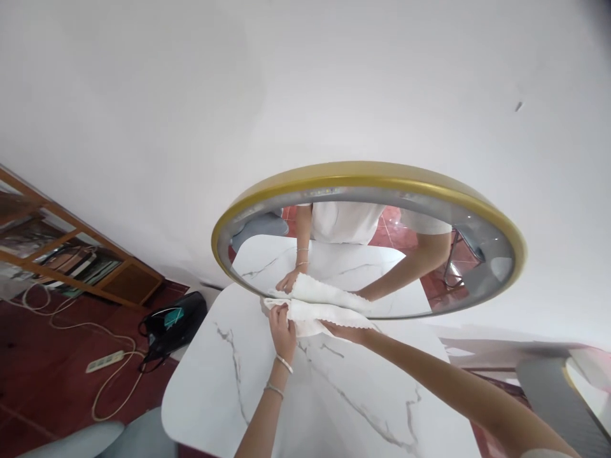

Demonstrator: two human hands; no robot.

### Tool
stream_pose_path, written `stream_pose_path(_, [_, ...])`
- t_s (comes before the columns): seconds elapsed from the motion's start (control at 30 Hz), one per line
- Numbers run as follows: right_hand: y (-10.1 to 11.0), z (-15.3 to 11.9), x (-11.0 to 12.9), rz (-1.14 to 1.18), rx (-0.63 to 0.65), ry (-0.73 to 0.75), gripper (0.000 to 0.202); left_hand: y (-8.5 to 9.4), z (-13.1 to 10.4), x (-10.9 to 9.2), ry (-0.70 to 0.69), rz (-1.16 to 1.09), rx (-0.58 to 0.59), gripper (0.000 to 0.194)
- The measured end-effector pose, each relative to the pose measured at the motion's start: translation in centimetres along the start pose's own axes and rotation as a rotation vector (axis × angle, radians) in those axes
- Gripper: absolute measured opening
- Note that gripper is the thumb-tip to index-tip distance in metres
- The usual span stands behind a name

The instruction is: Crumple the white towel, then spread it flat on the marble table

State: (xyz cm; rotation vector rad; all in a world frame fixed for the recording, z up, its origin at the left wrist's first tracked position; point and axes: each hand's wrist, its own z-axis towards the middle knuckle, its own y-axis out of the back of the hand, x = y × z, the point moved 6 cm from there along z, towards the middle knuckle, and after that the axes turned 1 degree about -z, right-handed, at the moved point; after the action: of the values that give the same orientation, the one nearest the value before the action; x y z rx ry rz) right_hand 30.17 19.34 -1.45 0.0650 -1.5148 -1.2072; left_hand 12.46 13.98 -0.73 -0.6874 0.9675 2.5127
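Note:
A white cloth (324, 312) with a scalloped edge is bunched against the lower rim of an oval mirror (367, 173) with a gold frame. My left hand (282, 327) grips the cloth's left end, fingers curled over it. Bracelets circle that wrist. From the right, my right hand (347, 332) reaches into the folds and holds the cloth; its fingers are mostly covered. Both hands are just above the white marble-patterned table (210, 375), close to the wall. Reflected in the glass are the hands, the cloth and a white shirt.
A wooden shelf (128, 280) with papers and books stands at the left. On the red floor (42, 362) lie a black bag (174, 327), a power strip (105, 361) and a looping cable. Grey seats (548, 388) show at the lower right.

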Motion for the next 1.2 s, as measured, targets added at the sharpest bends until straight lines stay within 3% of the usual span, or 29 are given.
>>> stream_pose_path(0.13, [-0.4,-0.5,0.1,-0.229,-0.006,0.032,0.045,0.1,0.0,-0.3,0.028,-0.013,-0.055,0.018])
stream_pose_path(0.3, [1.7,-0.3,4.3,-0.650,-0.278,0.409,0.045,3.3,4.6,-4.3,-0.043,-0.027,-0.323,0.012])
stream_pose_path(0.4, [4.4,0.3,7.2,-0.812,-0.508,0.440,0.042,5.9,9.6,-9.4,-0.192,-0.054,-0.475,0.012])
stream_pose_path(0.53, [9.7,0.4,11.8,-1.035,-1.037,0.335,0.034,9.2,16.5,-18.4,-0.517,-0.174,-0.494,0.019])
stream_pose_path(0.6, [12.4,0.6,14.0,-1.066,-1.222,0.273,0.038,10.9,19.2,-22.6,-0.634,-0.219,-0.540,0.021])
stream_pose_path(0.7, [16.0,1.1,16.7,-1.049,-1.412,0.225,0.047,11.4,22.4,-27.6,-0.779,-0.153,-0.327,0.027])
stream_pose_path(0.77, [17.7,1.5,17.9,-1.003,-1.470,0.231,0.051,11.1,23.7,-29.1,-0.818,-0.091,-0.175,0.030])
stream_pose_path(0.87, [19.0,2.1,19.2,-0.987,-1.434,0.278,0.051,11.4,24.7,-28.5,-0.805,-0.053,-0.094,0.032])
stream_pose_path(0.97, [18.8,3.2,20.3,-1.060,-1.281,0.346,0.043,12.8,25.2,-25.6,-0.716,-0.047,-0.134,0.031])
stream_pose_path(1.07, [18.3,4.7,21.7,-1.123,-1.098,0.413,0.035,14.4,25.3,-21.0,-0.554,-0.078,-0.217,0.031])
stream_pose_path(1.2, [16.7,8.0,23.4,-1.124,-0.803,0.523,0.032,14.8,23.6,-12.7,-0.222,-0.176,-0.397,0.032])
